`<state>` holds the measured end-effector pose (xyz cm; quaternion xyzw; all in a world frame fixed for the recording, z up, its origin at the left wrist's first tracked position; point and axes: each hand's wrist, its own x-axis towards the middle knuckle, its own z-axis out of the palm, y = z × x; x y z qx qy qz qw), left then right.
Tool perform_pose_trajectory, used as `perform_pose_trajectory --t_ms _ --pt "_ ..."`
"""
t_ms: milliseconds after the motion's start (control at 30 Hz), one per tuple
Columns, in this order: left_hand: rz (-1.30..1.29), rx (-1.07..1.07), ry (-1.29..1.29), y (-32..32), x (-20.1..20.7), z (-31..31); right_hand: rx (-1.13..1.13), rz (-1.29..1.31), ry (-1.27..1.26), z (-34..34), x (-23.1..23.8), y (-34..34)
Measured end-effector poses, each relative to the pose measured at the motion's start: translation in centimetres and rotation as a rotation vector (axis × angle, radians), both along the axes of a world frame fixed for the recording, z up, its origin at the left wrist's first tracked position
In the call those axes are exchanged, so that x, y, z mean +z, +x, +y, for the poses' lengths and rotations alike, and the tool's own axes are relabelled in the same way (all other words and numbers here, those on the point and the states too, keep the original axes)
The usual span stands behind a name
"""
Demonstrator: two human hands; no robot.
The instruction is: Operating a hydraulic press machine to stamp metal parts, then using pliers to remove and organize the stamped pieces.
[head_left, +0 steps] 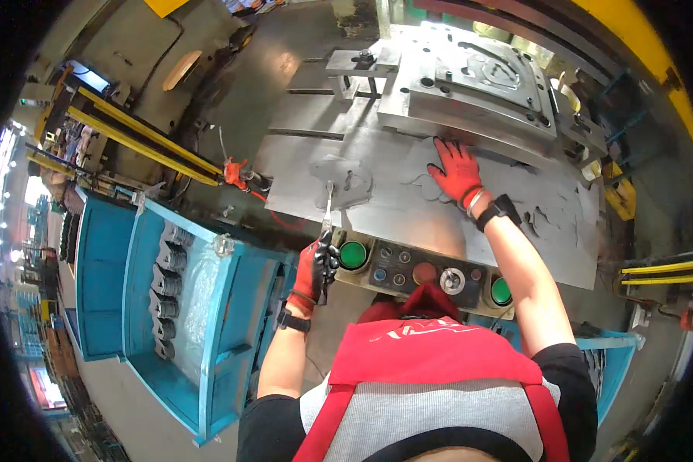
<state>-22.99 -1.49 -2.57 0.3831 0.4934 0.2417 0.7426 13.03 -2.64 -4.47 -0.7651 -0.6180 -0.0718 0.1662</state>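
While left gloved hand (314, 269) clenches slim metal tool (328, 212), fingers wrapped round handle end, tip at flat grey metal piece (343, 169) lying on steel table (408, 223). I see right gloved hand (456, 171) palm down, fingers spread and released, over table close to steel die block (431, 98).

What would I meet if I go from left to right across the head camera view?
Stacked grey metal parts in a blue bin, left gloved hand holding a metal tool, left green button, right gloved hand, right green button, yellow block.
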Motion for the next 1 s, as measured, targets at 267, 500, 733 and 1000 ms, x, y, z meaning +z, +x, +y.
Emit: perform_pose_trajectory --t_ms 267,500,733,1000 --pt "-0.157 0.146 0.107 0.3 -0.6 -0.5 0.154 -0.254 -0.283 -3.1 1.0 -1.5" --pt "0.024 -0.089 0.290 6.1 -3.9 -0.7 0.423 -0.218 0.033 -7.1 0.7 -3.2" --pt "-0.036 -0.556 0.653 10.4 -2.4 -3.9 0.548 -0.064 0.117 -10.4 2.5 -7.2" --pt "-0.197 -0.246 -0.020 9.8 1.5 -5.6 -0.190 0.845 0.245 -14.5 2.1 -4.9"
